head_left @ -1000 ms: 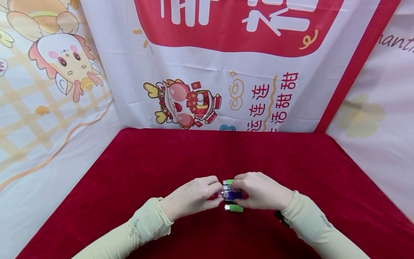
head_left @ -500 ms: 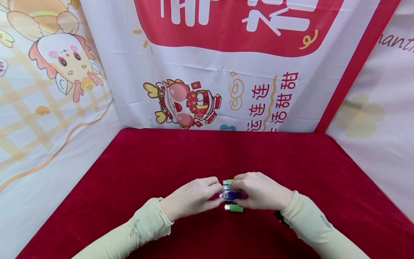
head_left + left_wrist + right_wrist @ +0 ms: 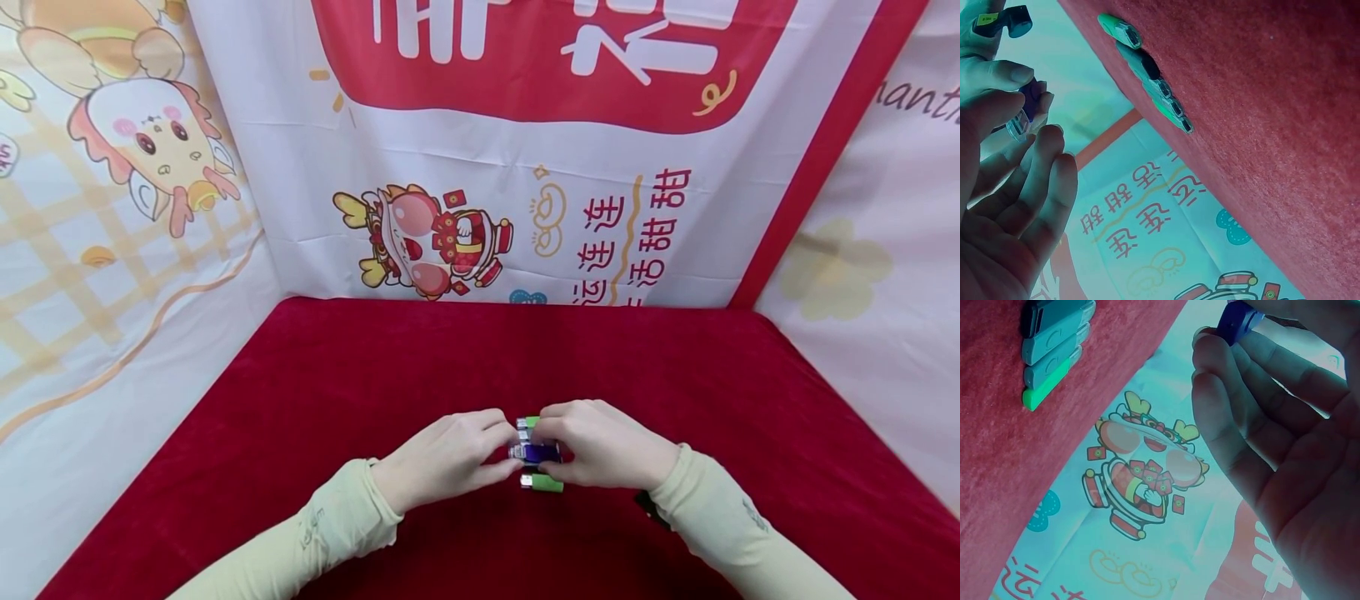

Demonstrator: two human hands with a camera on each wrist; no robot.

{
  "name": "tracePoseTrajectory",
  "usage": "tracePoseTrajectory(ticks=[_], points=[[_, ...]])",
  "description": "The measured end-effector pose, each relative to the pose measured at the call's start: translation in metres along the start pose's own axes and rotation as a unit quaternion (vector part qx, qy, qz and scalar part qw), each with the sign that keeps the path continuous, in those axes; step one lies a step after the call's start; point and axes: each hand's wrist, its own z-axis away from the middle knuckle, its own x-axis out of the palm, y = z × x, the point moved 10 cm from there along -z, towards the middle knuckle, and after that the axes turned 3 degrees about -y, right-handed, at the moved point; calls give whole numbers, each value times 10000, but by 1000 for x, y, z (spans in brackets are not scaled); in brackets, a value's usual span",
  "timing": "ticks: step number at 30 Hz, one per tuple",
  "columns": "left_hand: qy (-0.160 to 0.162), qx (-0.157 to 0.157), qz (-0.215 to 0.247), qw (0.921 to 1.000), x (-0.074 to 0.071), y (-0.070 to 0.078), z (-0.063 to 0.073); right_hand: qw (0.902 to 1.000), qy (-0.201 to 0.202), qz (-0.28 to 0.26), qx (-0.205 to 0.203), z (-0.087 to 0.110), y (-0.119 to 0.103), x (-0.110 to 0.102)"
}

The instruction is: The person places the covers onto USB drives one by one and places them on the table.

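My left hand [image 3: 453,454] pinches a small clear cap [image 3: 1018,127] at the left end of a purple USB flash drive [image 3: 542,452]. The drive's body is between the fingertips of my right hand [image 3: 607,446], and its metal plug points left into the cap. In the right wrist view the purple drive [image 3: 1235,324] shows at the top, above my right fingers [image 3: 1215,406]. How far the cap covers the plug is hard to tell. Both hands are above a row of other flash drives, with a green drive [image 3: 543,482] at its near end.
A green drive [image 3: 1054,382] ends the row at the far side, with grey capped drives [image 3: 1057,342] and a dark drive [image 3: 1054,315] beside it. They lie on a red cloth [image 3: 375,358]. Printed white curtains [image 3: 285,150] stand behind and at both sides.
The clear cap and the purple drive have come slightly closer together, and the plug sits further into the cap. Both hands otherwise stay almost in place. The row of drives has not moved.
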Motion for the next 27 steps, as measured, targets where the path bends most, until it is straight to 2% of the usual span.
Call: tracePoseTrajectory(ticks=[7,19,27], points=[[20,-63,-151,9999,0,-2,1,9999,34,-106,-42,0,-1,-2],[-12,-101,-409,9991,2,-3,2,9985,-129,-461,-265,0,-2,0],[69,-161,-496,9986,-2,-5,1,9984,-184,-510,-165,0,-1,-1]])
